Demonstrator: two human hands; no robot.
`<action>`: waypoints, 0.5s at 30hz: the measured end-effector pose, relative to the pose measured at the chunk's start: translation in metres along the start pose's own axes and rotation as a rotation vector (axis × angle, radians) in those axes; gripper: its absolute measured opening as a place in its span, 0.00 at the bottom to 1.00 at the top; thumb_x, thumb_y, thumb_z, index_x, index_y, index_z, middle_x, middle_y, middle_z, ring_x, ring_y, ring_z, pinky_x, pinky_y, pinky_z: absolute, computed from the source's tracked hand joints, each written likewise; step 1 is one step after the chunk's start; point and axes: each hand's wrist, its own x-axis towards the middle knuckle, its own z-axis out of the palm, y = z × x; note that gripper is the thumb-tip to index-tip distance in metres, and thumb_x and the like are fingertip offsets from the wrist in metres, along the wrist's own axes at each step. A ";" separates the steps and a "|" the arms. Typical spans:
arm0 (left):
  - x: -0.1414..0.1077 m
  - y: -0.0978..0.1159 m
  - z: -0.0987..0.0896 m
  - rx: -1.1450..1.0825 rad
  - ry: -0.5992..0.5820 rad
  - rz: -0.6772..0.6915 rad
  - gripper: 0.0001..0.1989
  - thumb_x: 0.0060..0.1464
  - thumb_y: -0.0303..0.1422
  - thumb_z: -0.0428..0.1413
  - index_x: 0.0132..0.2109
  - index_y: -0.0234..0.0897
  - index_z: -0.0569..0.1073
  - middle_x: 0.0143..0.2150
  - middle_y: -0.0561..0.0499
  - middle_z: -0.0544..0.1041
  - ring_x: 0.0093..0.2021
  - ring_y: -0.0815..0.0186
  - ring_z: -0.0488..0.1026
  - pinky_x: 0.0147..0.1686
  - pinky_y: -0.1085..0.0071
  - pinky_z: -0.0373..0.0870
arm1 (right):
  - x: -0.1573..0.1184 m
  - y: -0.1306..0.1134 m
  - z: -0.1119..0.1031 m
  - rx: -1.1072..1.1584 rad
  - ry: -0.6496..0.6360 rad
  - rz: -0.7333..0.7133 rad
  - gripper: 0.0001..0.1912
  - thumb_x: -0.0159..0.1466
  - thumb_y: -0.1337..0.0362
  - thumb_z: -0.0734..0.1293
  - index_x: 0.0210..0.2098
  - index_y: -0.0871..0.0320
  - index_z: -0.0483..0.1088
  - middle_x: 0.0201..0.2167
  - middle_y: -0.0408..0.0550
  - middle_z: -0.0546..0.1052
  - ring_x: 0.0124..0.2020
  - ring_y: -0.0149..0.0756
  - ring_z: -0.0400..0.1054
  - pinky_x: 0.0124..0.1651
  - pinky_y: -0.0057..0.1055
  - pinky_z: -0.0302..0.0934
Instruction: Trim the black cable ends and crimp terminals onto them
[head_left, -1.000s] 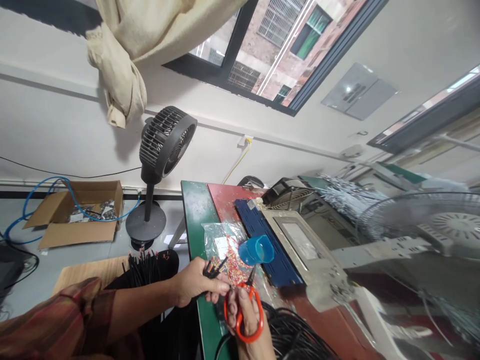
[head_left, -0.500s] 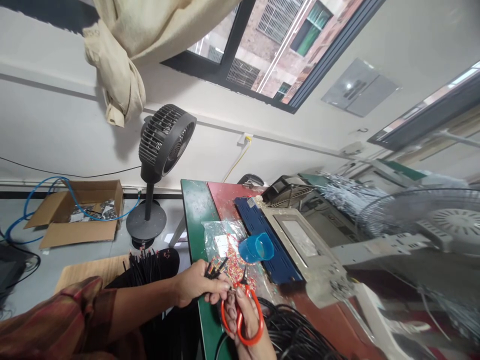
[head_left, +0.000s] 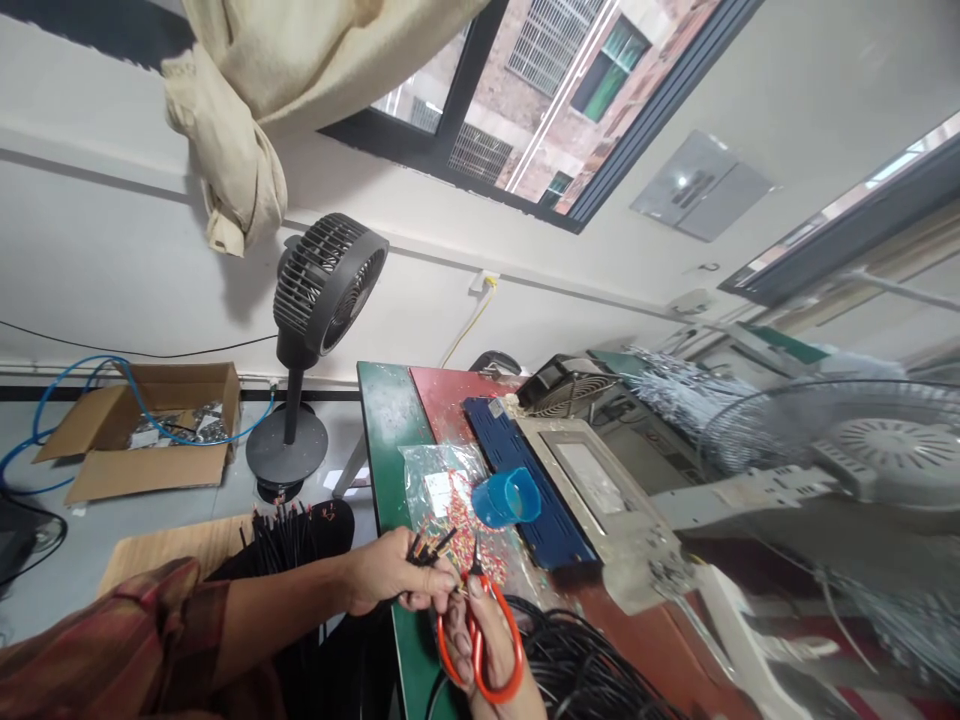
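My left hand point(head_left: 401, 575) is closed on a small bunch of black cables point(head_left: 429, 548), whose stripped ends show thin coloured wires. Right beside it, my right hand point(head_left: 484, 635) holds a pair of scissors point(head_left: 508, 640) with orange handles, the dark blades pointing up and away. The fingertips of both hands meet at a wire end too small to make out. Just beyond them, many tiny red, yellow and white bits point(head_left: 469, 525) lie scattered over a clear plastic bag point(head_left: 420, 470). A blue plastic cup point(head_left: 506, 497) stands to the right of the bits.
More black cables point(head_left: 289, 535) lie on a dark seat at my left. A coil of black cable point(head_left: 577, 660) rests by my right wrist. Behind the cup is a machine with a blue panel point(head_left: 517, 465). A black fan point(head_left: 330, 285) and a cardboard box point(head_left: 154, 470) stand on the floor.
The view has shifted slightly. Both hands stay together, still holding the cables and scissors; the right fingertips have moved a little at the wire end.
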 end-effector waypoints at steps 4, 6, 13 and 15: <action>-0.002 0.004 0.004 -0.001 -0.006 -0.002 0.18 0.38 0.42 0.63 0.27 0.30 0.71 0.20 0.54 0.68 0.18 0.79 0.58 0.18 0.79 0.51 | 0.000 0.000 -0.001 0.001 0.008 0.059 0.22 0.43 0.49 0.75 0.18 0.60 0.64 0.11 0.34 0.58 0.12 0.18 0.44 0.14 0.18 0.41; -0.002 0.005 0.005 0.000 0.002 0.007 0.19 0.38 0.43 0.63 0.27 0.30 0.70 0.20 0.55 0.67 0.18 0.78 0.59 0.18 0.79 0.51 | 0.002 0.002 -0.002 -0.005 0.010 0.036 0.23 0.43 0.48 0.74 0.18 0.60 0.64 0.10 0.34 0.57 0.12 0.18 0.44 0.14 0.18 0.39; 0.002 0.001 0.005 -0.003 0.107 0.019 0.19 0.38 0.42 0.63 0.29 0.31 0.68 0.19 0.57 0.64 0.18 0.78 0.58 0.18 0.79 0.50 | 0.008 0.008 -0.003 -0.103 -0.026 -0.124 0.26 0.54 0.45 0.66 0.15 0.59 0.60 0.11 0.37 0.58 0.12 0.21 0.50 0.16 0.21 0.43; 0.002 0.000 0.005 -0.001 0.107 0.023 0.19 0.38 0.42 0.63 0.29 0.30 0.68 0.19 0.57 0.64 0.18 0.78 0.58 0.18 0.79 0.50 | 0.007 0.008 -0.001 -0.093 0.010 -0.147 0.24 0.54 0.47 0.67 0.15 0.59 0.60 0.11 0.37 0.59 0.12 0.21 0.50 0.16 0.21 0.44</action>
